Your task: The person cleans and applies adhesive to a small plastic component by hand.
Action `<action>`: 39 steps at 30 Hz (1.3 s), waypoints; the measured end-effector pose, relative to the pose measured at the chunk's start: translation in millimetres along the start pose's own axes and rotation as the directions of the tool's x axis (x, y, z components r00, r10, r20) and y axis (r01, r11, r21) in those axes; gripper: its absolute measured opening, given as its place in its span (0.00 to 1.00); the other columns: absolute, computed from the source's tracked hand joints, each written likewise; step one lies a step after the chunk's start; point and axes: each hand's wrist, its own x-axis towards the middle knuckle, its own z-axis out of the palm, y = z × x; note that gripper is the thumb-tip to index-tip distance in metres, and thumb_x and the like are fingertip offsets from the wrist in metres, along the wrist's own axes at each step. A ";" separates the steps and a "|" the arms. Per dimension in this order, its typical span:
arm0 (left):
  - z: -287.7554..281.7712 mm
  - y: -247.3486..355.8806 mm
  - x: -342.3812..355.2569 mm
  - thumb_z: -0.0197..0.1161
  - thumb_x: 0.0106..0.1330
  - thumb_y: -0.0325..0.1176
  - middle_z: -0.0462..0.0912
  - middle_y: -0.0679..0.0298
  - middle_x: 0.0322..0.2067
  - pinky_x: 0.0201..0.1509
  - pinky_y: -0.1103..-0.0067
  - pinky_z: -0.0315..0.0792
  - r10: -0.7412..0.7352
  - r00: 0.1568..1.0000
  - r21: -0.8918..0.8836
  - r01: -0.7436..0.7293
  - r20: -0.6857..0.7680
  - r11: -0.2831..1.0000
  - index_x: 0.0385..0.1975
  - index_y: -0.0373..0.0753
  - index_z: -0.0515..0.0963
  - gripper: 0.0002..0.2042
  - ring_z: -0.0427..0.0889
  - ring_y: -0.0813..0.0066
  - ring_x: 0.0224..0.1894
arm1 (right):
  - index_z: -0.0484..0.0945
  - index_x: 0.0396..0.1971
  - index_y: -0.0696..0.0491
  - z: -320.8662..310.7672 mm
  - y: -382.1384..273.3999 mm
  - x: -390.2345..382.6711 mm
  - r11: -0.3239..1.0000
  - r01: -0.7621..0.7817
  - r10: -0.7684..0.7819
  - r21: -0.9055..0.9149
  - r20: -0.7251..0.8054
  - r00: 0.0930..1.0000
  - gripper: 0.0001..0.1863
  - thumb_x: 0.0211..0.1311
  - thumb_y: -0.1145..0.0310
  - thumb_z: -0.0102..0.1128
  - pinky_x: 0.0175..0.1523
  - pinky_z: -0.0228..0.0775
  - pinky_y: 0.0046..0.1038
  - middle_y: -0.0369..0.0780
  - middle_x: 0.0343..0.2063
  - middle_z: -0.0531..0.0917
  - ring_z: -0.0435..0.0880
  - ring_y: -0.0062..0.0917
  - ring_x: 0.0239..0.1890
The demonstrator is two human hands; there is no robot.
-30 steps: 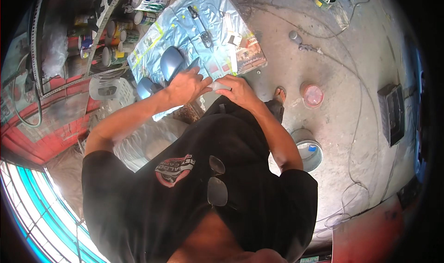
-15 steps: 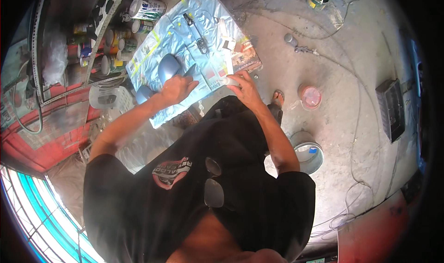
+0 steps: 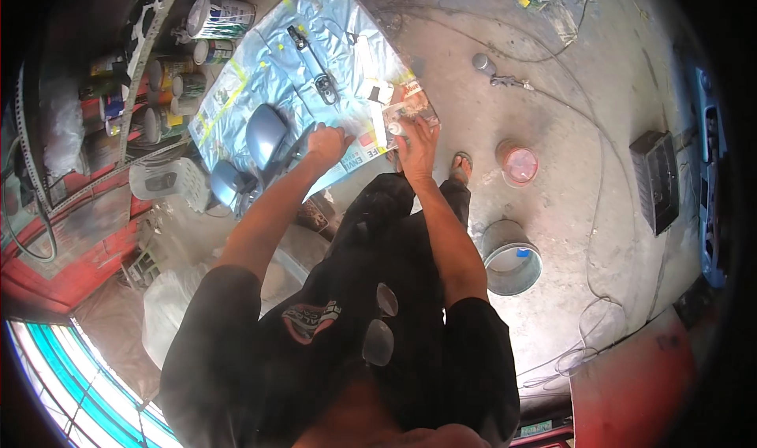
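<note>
My right hand (image 3: 419, 142) is closed round a small white object (image 3: 396, 128), perhaps a bottle, at the near right corner of the sheet-covered table (image 3: 260, 62). Its fingers partly hide the object. My left hand (image 3: 326, 144) is over the table's near edge with its fingers curled; what they hold, if anything, is hidden. Left of that hand lies a blue-grey car side mirror (image 3: 266, 135). A second mirror (image 3: 225, 182) sits nearer the table's left corner. Farther back, a black door handle part (image 3: 325, 85) lies on the blue sheeting, left of a white strip (image 3: 365, 58).
Paint cans (image 3: 221, 16) stand on the shelving at left, above a white plastic basket (image 3: 162, 178). A metal bucket (image 3: 512, 268), a pink-topped tub (image 3: 519, 164) and a hose with a spray gun (image 3: 505, 80) are on the floor at right.
My left hand has moved right, away from the mirrors. My right hand has shifted slightly with the white object, now over the table's corner. The whole view has shifted.
</note>
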 end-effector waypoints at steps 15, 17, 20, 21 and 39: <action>-11.7 -3.0 -15.4 0.64 0.62 0.61 0.87 0.50 0.34 0.45 0.61 0.79 -0.112 0.992 -0.190 0.119 0.050 0.975 0.36 0.37 0.85 0.27 0.86 0.50 0.40 | 0.73 0.60 0.46 7.5 -6.4 5.1 0.988 -0.039 0.046 -0.151 0.041 0.998 0.30 0.54 0.68 0.69 0.73 0.36 0.65 0.35 0.60 0.77 0.64 0.41 0.71; -16.0 1.3 -28.6 0.65 0.62 0.60 0.87 0.48 0.32 0.46 0.61 0.79 -0.168 0.985 -0.284 0.168 0.024 0.944 0.35 0.35 0.84 0.27 0.86 0.50 0.39 | 0.72 0.62 0.49 4.4 -4.6 5.9 0.991 -0.021 0.025 -0.129 0.028 0.999 0.33 0.54 0.67 0.70 0.74 0.38 0.63 0.38 0.60 0.77 0.65 0.42 0.70; 17.1 -5.1 -50.1 0.66 0.62 0.58 0.86 0.47 0.29 0.44 0.63 0.78 -0.225 0.974 -0.482 0.212 0.031 0.850 0.34 0.36 0.84 0.26 0.87 0.51 0.36 | 0.68 0.64 0.54 5.1 -3.1 -7.1 0.994 0.018 -0.020 -0.109 -0.011 1.000 0.39 0.49 0.67 0.74 0.73 0.43 0.59 0.46 0.58 0.75 0.67 0.44 0.68; 20.9 -2.2 -56.2 0.67 0.62 0.57 0.87 0.48 0.30 0.44 0.64 0.78 -0.217 0.975 -0.554 0.203 0.041 0.807 0.34 0.36 0.84 0.24 0.87 0.51 0.37 | 0.68 0.64 0.54 5.5 -1.9 -11.0 0.996 -0.015 0.012 -0.091 -0.031 0.999 0.39 0.49 0.68 0.74 0.73 0.46 0.58 0.48 0.58 0.75 0.67 0.45 0.67; 81.2 119.7 -109.0 0.65 0.69 0.39 0.74 0.74 0.25 0.28 0.82 0.69 0.297 0.752 -0.715 0.656 0.589 -0.241 0.33 0.46 0.76 0.07 0.75 0.83 0.27 | 0.81 0.42 0.52 -114.7 50.2 -222.8 0.931 -0.299 0.343 -0.209 0.785 0.516 0.15 0.62 0.57 0.65 0.49 0.75 0.45 0.47 0.39 0.85 0.84 0.45 0.44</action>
